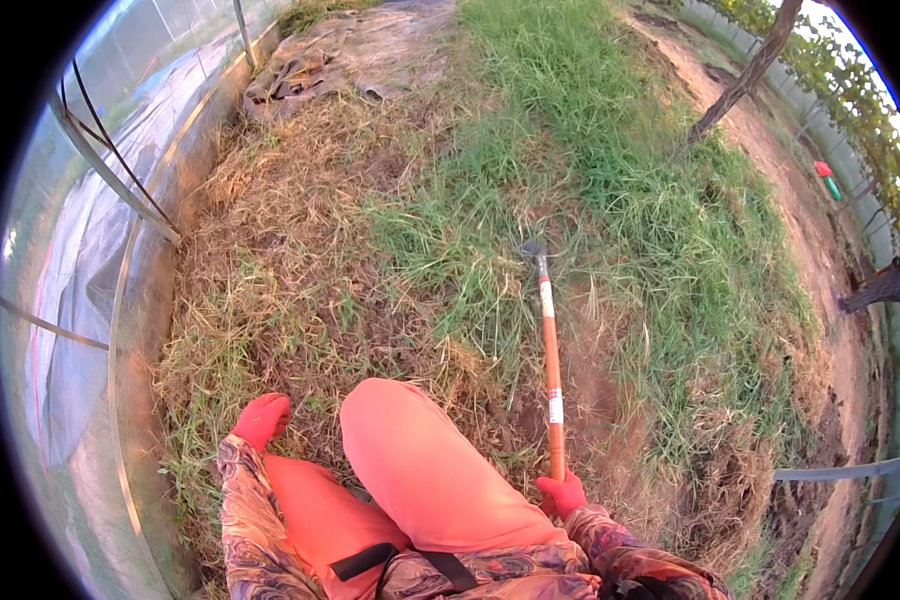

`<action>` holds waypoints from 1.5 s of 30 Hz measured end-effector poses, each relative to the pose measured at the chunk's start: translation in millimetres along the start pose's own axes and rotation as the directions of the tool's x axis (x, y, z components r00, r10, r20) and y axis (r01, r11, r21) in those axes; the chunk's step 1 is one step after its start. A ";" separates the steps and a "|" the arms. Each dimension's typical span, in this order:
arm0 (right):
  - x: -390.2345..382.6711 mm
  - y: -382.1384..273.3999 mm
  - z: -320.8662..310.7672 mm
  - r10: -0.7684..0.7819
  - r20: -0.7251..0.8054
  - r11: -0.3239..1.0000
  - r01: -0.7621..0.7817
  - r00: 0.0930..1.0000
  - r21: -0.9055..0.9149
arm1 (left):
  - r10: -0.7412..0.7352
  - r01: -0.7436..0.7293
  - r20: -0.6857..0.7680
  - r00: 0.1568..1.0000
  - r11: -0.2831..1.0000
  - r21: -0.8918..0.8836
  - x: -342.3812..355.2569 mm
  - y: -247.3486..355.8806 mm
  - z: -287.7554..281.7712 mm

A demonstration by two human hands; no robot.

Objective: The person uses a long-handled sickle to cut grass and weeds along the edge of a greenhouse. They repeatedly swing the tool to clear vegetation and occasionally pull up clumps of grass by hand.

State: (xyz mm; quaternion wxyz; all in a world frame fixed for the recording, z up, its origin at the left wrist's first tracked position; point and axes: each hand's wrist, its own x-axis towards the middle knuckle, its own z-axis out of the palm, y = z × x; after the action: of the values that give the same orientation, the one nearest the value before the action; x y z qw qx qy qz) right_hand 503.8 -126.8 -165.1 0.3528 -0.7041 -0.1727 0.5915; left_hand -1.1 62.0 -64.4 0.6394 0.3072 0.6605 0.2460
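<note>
Right hand (562, 494), red glove, clamped round the lower end of an orange-handled tool (552, 365). Tool runs up and slightly left, away from the body; pale labels on the handle, dark head (535, 249) down in the grass, its shape partly hidden. Left hand (262, 421), also red-gloved, over by the left leg, well apart from the tool; nothing visible in it, fingers look curled but can't tell how far closed. Person is low down, legs bent, orange-pink trousers (425, 465), patterned sleeves (250, 505), black strap (365, 562) at the lap.

Green grass (610, 150) stands thick ahead and to the right. Dry, brownish grass (290, 190) lies over the ground on the left, bare soil (595, 400) just right of the handle. Crumpled ground sheet (400, 45) at the top. Clear plastic wall (80, 300) with metal poles down the left side. Leaning wooden post (750, 75) upper right, leafy vines (830, 60) beside it. Metal pipe (845, 468) at the right edge.
</note>
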 end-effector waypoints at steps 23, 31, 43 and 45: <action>54.1 -113.6 67.8 -0.151 0.017 0.975 0.146 0.988 0.168 | -0.011 0.020 -0.043 0.999 0.980 0.199 -6.4 9.3 15.9; 204.2 -250.1 95.9 -0.205 0.009 0.870 0.178 0.979 0.460 | 0.040 -0.020 -0.107 0.993 0.984 0.179 -10.7 16.6 25.8; 17.3 -22.7 72.7 -0.253 0.043 0.866 0.246 0.966 -0.436 | 0.013 -0.012 0.000 1.000 0.956 0.292 3.0 17.2 25.5; -3.2 -43.5 60.3 -0.050 0.137 0.982 0.074 0.989 -0.173 | -0.017 0.020 -0.015 1.000 0.970 0.243 1.2 8.0 11.6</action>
State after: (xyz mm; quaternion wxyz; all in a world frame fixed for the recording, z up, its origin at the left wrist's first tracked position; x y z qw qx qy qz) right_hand 453.0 -81.2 -135.4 0.2946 -0.6866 -0.2695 0.6076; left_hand 11.1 67.7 -60.2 0.5949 0.3756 0.6926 0.1594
